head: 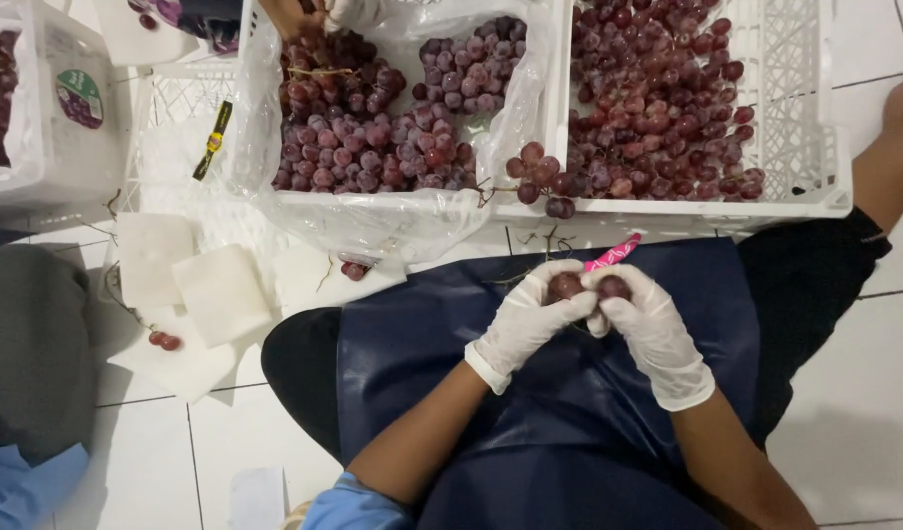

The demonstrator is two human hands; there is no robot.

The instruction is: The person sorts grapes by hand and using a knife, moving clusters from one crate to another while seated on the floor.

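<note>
Both my hands wear white gloves and meet over my dark blue apron (530,412). My left hand (526,319) is closed around red grapes (566,286), and my right hand (648,329) grips another red grape (613,287) of the same small cluster. A pink tool tip (613,253) pokes out just behind the fingers; which hand holds it I cannot tell. Directly ahead, a white crate (805,191) holds loose red grapes (658,98), and a plastic-lined white crate (373,221) holds grape bunches (373,137).
Another person's gloved hand (348,12) reaches into the lined crate at the top. White foam sheets (221,294) and stray grapes (164,341) lie on the tiled floor at left. A further container of grapes (39,108) stands far left, beside someone's grey and blue clothing (29,373).
</note>
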